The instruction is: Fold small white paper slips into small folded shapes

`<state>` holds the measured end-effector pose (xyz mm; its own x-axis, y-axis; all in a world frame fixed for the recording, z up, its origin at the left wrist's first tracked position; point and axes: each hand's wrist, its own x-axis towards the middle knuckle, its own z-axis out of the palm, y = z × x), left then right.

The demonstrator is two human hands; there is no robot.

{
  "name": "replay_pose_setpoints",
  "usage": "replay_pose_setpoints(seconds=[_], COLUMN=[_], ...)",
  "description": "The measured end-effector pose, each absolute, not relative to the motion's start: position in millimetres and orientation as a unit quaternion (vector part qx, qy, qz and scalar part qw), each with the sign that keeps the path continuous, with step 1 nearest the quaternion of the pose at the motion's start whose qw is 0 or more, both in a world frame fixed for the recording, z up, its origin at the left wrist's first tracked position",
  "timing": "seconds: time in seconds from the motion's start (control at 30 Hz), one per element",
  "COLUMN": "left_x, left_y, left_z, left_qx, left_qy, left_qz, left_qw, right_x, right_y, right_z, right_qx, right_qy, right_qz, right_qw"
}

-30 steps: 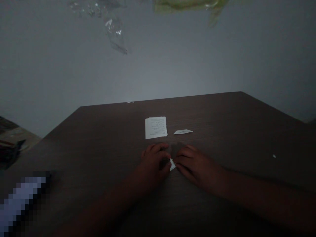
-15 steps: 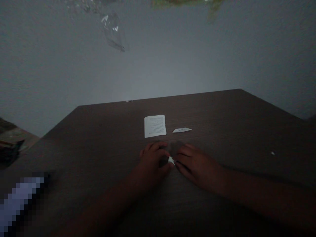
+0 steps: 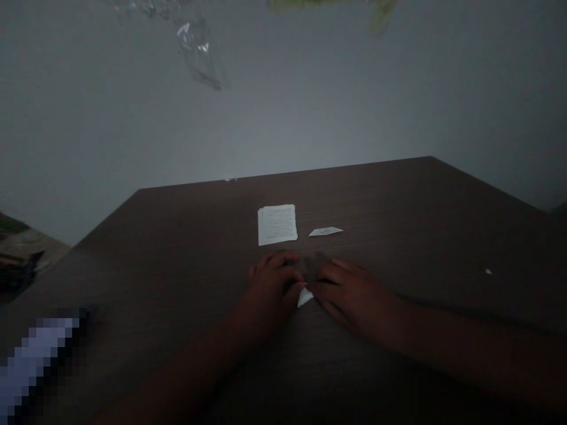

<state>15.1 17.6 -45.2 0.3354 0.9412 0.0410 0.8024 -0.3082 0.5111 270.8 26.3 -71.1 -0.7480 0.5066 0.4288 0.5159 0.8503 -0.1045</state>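
Both my hands rest on a dark wooden table (image 3: 177, 248) in dim light. My left hand (image 3: 272, 289) and my right hand (image 3: 349, 295) meet fingertip to fingertip over a small white piece of paper (image 3: 305, 297). Fingers of both hands are curled and pressed onto it, hiding most of it; only a white corner shows between them. Just beyond my hands lies a square stack of printed paper (image 3: 277, 224). To its right lies a small folded white paper piece (image 3: 325, 231).
A tiny white scrap (image 3: 488, 271) lies on the table to the right. A grey wall stands behind the table, with a clear plastic bag (image 3: 197, 53) hanging near the top. A blurred-out patch sits at the lower left.
The white paper between my fingers shows a little more and lower than before. My hands have barely shifted; the view has tilted slightly.
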Motion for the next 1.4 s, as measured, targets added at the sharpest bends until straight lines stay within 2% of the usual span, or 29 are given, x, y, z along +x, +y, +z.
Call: replay_pose_setpoints(seconds=[0.6,1.4], left_x=[20.0,20.1], left_y=[8.7,6.3], left_z=[-30.6,-36.1], left_qx=[0.794,0.807], left_qy=[0.559,0.548], left_qz=[0.145,0.157], left_qw=[0.189,0.155], right_x=[275.0,276.4], right_y=[36.7,43.5], right_z=[-56.4,-61.4], right_qx=[-0.292,-0.308], right_qy=[-0.916,-0.914], right_qz=[0.138,0.145], right_qw=[0.237,0.221])
